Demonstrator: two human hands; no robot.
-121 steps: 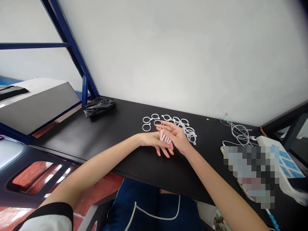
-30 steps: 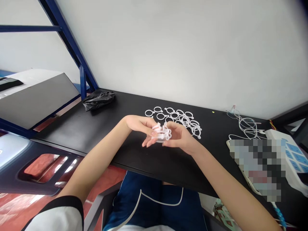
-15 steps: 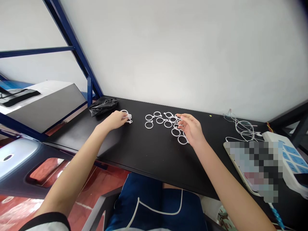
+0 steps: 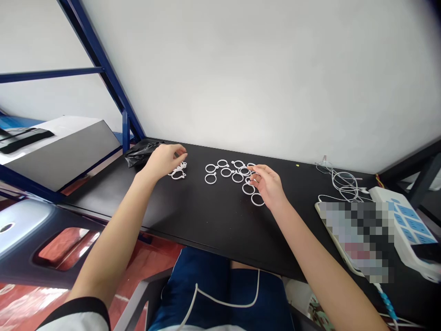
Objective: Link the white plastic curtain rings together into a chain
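My left hand (image 4: pixel 167 159) hovers over a small pile of white plastic rings (image 4: pixel 178 174) with knobs, thumb and fingers apart and nothing between them. Right of the middle, my right hand (image 4: pixel 268 185) has its fingers curled in a pinch at a white ring (image 4: pixel 251 165) among other rings. The fingers partly cover that ring, so the exact grip is hard to see. More loose white rings (image 4: pixel 210 179) lie flat between the two hands, some touching or overlapping. One ring (image 4: pixel 257 199) lies just below my right fingers.
A crumpled black plastic bag (image 4: pixel 139 155) lies behind my left hand. At right are a phone-like device (image 4: pixel 339 248), blurred out, a white power strip (image 4: pixel 403 234) and a coiled white cable (image 4: pixel 346 184). The black table (image 4: pixel 206 211) meets a white wall.
My left hand has let go of the rings at the left pile and lifted up, its fingers opening. My right hand stays at the right-hand rings. The view has shifted slightly.
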